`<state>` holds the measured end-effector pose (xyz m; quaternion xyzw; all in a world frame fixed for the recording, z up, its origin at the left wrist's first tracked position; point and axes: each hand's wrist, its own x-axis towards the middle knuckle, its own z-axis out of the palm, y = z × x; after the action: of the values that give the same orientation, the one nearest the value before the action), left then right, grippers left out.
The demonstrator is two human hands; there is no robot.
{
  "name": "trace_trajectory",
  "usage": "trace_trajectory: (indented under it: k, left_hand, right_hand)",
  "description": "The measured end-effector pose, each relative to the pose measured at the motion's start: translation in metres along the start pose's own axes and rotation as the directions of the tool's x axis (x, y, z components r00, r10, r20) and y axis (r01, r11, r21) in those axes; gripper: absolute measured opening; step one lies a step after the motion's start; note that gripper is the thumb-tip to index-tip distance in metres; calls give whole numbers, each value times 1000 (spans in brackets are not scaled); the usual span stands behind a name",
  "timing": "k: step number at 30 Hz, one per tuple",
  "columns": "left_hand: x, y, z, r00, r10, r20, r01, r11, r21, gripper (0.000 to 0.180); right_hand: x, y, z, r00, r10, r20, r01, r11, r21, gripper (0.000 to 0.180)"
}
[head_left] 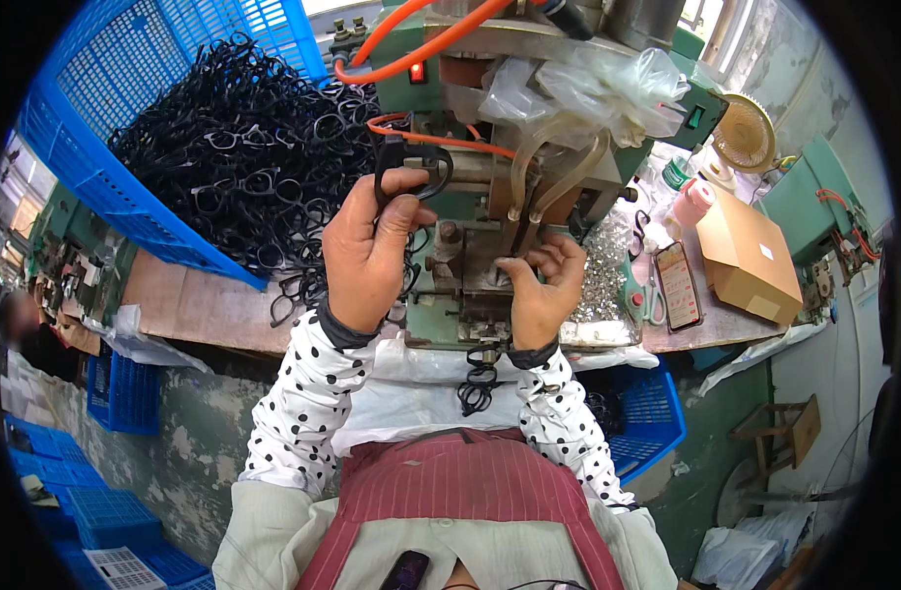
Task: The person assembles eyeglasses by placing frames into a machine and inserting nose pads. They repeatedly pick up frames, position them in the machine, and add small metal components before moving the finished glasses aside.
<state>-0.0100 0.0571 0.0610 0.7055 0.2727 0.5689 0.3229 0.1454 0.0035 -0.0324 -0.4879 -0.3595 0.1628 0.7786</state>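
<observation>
My left hand (pixel 365 254) is closed on a black eyeglass frame (pixel 399 150), raised at the left of the green bench machine (pixel 436 206). Thumb and fingers pinch one side of the frame. At the machine's metal fixture (pixel 475 270), my right hand (pixel 547 300) is closed, with thumb and fingertips together beside the tooling. Whatever lies between those fingertips is too small to make out. Two clear hoses (pixel 569 177) run down to the tooling just above this hand. More black frames (pixel 478 379) hang at the machine's front edge.
A tilted blue crate (pixel 106 182) spills a heap of black eyeglass frames (pixel 244 162) at the left. Small shiny metal parts (pixel 605 280) lie right of the machine, near scissors (pixel 653 303), a phone (pixel 677 285) and a cardboard box (pixel 746 258). Orange hoses (pixel 401 25) loop overhead.
</observation>
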Motion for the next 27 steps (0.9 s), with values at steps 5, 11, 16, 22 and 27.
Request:
trace_trajectory:
  k: [5,11,16,22,27]
  left_hand:
    - [-43,-8,13,782,527,334,-589,800,115,39]
    - [-74,-43,47,607,604,516,-669,739,-77,47]
    - [-68,-54,46,576,595,560,-659,744,-112,46]
    - [-69,-49,44,593,581,558,-652,753,-90,52]
    - [-74,-40,44,617,551,563,-687,725,43,48]
  right_hand:
    - [7,-3,-10,991,-44,127,61,989,-133,64]
    - [56,34,-101,932,-352,90,254,455,-854,58]
    - [50,52,-169,999,-34,-1,15,472,-882,26]
    - [34,60,-160,982,-45,181,185,351,-918,15]
    - [37,71,-162,994,-107,5,78,690,-719,9]
